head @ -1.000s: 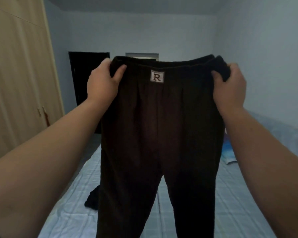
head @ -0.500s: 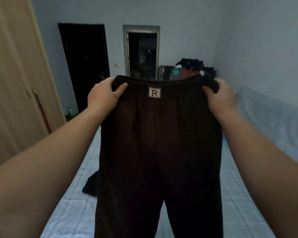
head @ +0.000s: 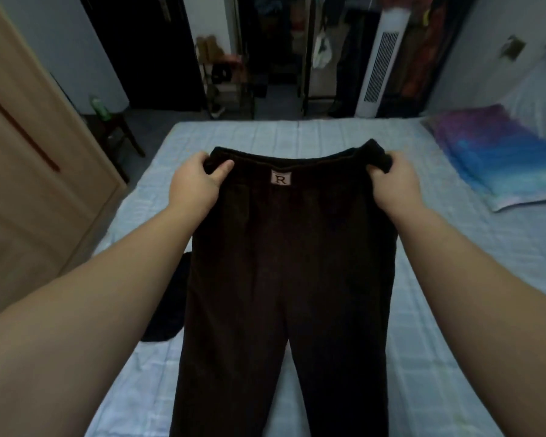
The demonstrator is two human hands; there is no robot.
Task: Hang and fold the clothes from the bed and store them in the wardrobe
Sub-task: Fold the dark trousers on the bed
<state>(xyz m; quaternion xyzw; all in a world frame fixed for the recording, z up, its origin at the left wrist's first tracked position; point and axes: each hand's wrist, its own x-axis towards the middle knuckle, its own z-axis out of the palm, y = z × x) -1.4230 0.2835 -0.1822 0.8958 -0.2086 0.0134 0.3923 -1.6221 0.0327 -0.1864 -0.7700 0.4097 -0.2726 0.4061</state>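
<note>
The room was dim, and a bed (head: 438, 279) with a pale blue checked cover filled most of the view. Over it hung a pair of dark brown trousers (head: 281, 263), spread flat with the waistband away from the person and the two legs running down toward the camera, where the bottom edge of the picture cut them off. A small pale label (head: 281, 178) with the letter R sat in the middle of the waistband. The left hand (head: 196, 181) gripped the left corner of the waistband, thumb on top and the other fingers curled under the cloth, so these were hidden. The right hand (head: 394, 181) pinched the right corner in the same way, with a fold of fabric bunched over its fingers. Whether the trousers already lay on the cover or hung just above it could not be told.

Beside the left leg, partly hidden under the left forearm, lay another dark garment (head: 167, 310), probably black; its shape was not clear. On the right side of the bed rested a pillow (head: 498, 159) in purple and blue. A beige wardrobe (head: 29, 152) stood on the left, only partly in view. Beyond the bed stood a white tower fan (head: 379, 58) and a dark, blurred rack of things.
</note>
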